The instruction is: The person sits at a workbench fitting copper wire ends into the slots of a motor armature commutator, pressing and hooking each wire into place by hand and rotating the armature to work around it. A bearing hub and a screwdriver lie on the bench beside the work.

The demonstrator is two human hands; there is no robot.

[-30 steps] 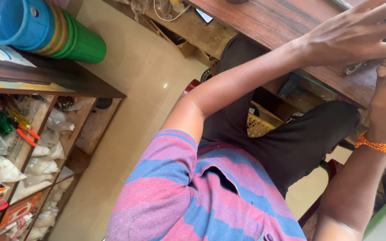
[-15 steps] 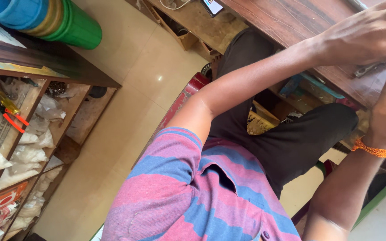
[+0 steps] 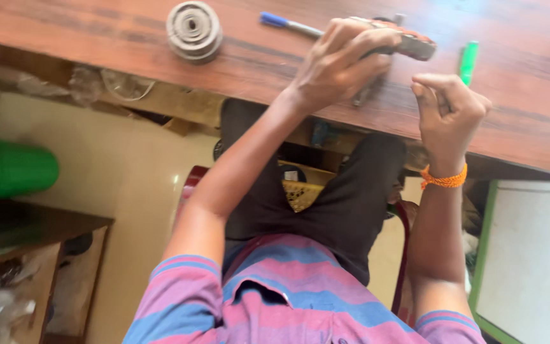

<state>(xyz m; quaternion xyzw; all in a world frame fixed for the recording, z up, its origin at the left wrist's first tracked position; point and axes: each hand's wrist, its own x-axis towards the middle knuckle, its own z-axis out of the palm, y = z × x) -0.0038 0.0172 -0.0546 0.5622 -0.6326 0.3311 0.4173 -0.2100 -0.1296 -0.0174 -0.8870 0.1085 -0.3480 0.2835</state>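
On the wooden desk, left hand presses a flat, rigid-looking reddish-grey device at 1 o'clock, grip wrapped over it; probably light, hold by long edges. Right hand fisted, contents unclear. Blue pen, green marker, tape roll nearby

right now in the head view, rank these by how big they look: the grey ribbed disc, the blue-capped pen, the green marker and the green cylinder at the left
1. green cylinder, though it sits nearer the camera
2. grey ribbed disc
3. blue-capped pen and green marker: both partly hidden, so unranked
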